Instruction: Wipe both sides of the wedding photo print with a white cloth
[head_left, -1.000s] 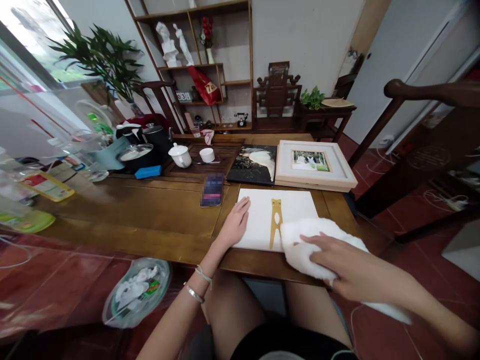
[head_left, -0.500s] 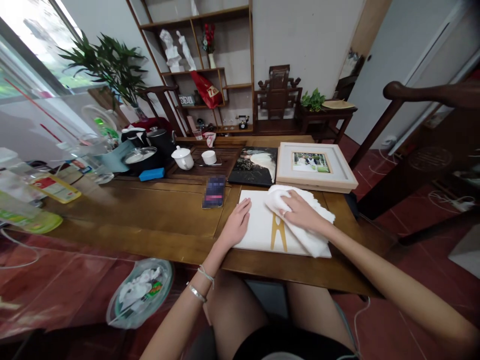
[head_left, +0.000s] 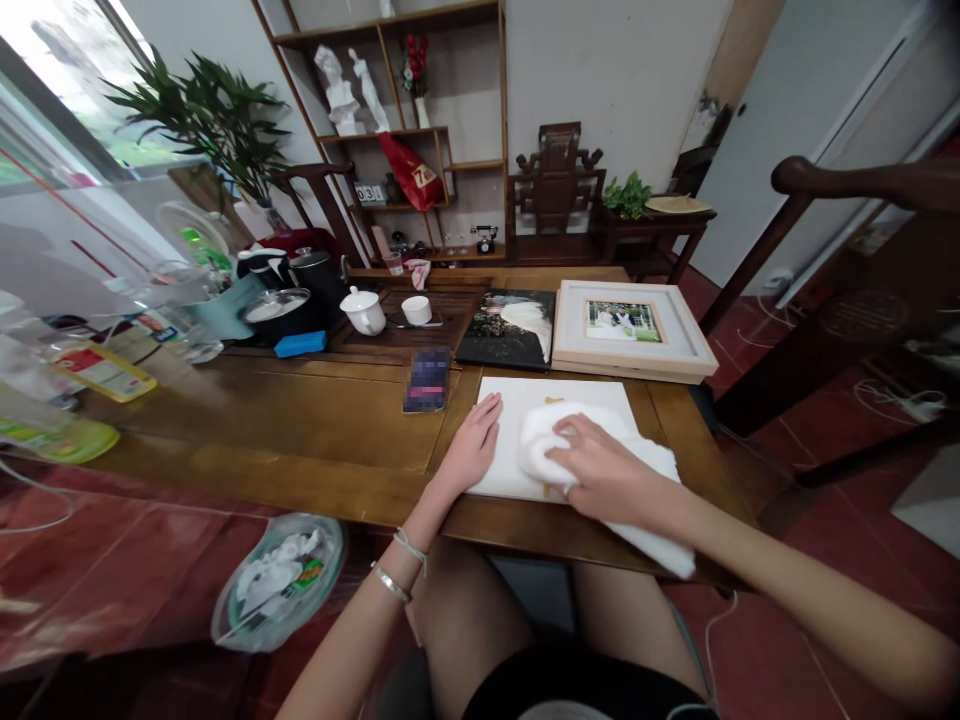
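Observation:
A white board with a gold figure on it lies flat near the table's front edge. Pressed on its middle is a bunched white cloth, gripped by my right hand. One end of the cloth hangs past the board's lower right corner. The cloth hides most of the gold figure; only small bits show above and below. My left hand rests on the board's left edge, fingers stretched out and holding nothing.
Behind the board lie a dark photo panel and a framed photo. A phone is to the left. Farther off stand a lidded white cup, a small white cup and a blue sponge. A waste bin stands below.
My right hand has moved the cloth down the board toward me, covering the gold figure's lower part and baring a bit of its top. My left hand has stayed in place.

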